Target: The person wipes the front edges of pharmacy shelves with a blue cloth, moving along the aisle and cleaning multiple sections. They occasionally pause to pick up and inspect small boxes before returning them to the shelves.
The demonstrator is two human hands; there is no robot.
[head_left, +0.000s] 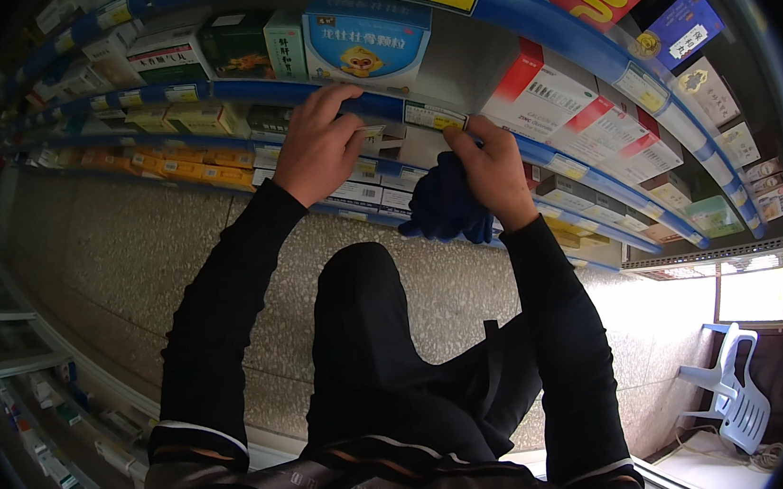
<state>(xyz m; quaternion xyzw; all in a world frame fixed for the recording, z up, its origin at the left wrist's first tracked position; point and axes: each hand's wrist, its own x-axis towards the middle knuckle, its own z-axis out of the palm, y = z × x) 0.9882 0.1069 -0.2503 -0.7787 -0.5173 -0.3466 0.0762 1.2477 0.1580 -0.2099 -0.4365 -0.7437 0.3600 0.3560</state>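
Note:
My left hand (322,149) is at the blue shelf edge, its fingers bent and drawn together. A small pale price tag (371,135) sticks out by its thumb and seems pinched there. My right hand (496,174) grips a bunched pair of dark blue fabric gloves (447,202), which hang below the shelf edge. The thumb and forefinger of that hand touch the right end of a white and yellow price label (433,115) in the edge strip. Behind my left hand, a blue box with a cartoon monkey (365,42) stands on the shelf.
Red and white cartons (547,92) fill the shelf at the right. Dark green boxes (237,46) are further left, orange boxes (182,161) lower down. My bent knee (358,286) is over the speckled floor (113,226). A pale blue plastic chair (736,390) is at the lower right.

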